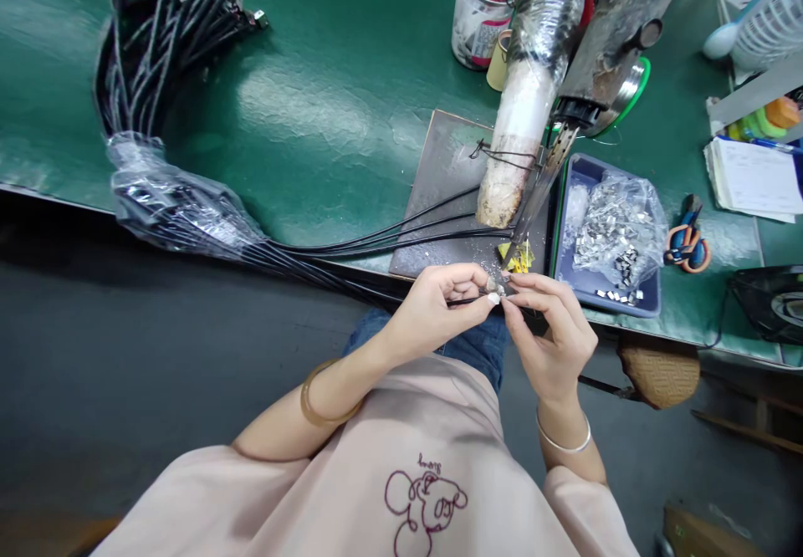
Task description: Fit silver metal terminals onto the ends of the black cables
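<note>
My left hand (437,306) pinches the end of a black cable (370,288) at the bench's front edge. Close against it, my right hand (549,323) has its thumb and fingertips together at the same cable end; any small part between them is too small to make out. Just above the fingertips is the tip of a soldering iron (544,189), held in a stand. More black cables rest on a grey board (439,164) and run left into a plastic-wrapped bundle (181,206). A yellow piece (518,258) lies under the iron.
A silvery, foil-wrapped duct (533,63) hangs over the board. Right of it are a blue tray (627,306) with metal connectors in a bag, orange-handled cutters (688,243) and papers (756,176). A clear tub (477,17) and a solder spool (631,93) stand behind.
</note>
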The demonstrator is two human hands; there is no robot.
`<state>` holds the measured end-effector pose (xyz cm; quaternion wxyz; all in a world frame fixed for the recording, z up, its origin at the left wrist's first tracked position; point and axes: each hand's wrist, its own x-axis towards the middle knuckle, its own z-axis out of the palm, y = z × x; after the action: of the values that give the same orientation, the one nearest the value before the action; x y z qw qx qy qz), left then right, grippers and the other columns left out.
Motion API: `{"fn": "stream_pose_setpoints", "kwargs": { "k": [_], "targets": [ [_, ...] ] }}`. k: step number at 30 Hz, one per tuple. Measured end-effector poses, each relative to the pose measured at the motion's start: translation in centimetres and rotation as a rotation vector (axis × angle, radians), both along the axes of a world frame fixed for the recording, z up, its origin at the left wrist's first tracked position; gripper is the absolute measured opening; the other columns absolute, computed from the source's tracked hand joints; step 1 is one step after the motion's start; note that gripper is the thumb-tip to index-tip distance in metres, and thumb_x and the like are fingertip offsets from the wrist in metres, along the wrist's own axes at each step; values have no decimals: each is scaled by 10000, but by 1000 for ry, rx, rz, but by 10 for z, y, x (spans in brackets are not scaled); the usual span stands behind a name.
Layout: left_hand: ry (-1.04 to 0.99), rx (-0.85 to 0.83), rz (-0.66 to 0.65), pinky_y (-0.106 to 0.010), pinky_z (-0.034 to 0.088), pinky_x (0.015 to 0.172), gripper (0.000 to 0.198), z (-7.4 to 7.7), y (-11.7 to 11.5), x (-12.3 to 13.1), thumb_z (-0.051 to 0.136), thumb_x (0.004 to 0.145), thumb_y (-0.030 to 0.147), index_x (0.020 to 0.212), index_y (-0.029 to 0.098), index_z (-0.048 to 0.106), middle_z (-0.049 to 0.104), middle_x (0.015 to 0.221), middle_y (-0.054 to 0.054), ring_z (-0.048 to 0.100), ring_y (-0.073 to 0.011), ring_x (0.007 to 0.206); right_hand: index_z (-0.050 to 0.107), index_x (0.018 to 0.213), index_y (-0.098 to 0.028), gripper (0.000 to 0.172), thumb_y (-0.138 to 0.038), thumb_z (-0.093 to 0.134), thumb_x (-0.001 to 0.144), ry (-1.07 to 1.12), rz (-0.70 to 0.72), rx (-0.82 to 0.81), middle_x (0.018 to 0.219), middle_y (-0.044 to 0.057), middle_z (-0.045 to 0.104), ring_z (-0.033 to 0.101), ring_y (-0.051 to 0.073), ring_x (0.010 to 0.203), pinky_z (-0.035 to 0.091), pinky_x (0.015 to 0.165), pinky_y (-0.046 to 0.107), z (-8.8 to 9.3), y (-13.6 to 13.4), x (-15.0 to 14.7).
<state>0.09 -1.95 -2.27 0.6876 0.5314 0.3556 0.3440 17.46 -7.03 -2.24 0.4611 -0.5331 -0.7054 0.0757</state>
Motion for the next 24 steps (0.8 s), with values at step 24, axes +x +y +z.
{"fn": "stream_pose_setpoints", "kwargs": {
  "k": [24],
  "targets": [
    [3,-34,103,-218,262,526,167,4,2,3,637,845,282,766,142,590,376,579,66,311,-73,539,677,961,-239,191,-73,694,867,192,-14,12,992,40,772,757,192,919,652,812,358,-9,1,-6]
  ]
}}
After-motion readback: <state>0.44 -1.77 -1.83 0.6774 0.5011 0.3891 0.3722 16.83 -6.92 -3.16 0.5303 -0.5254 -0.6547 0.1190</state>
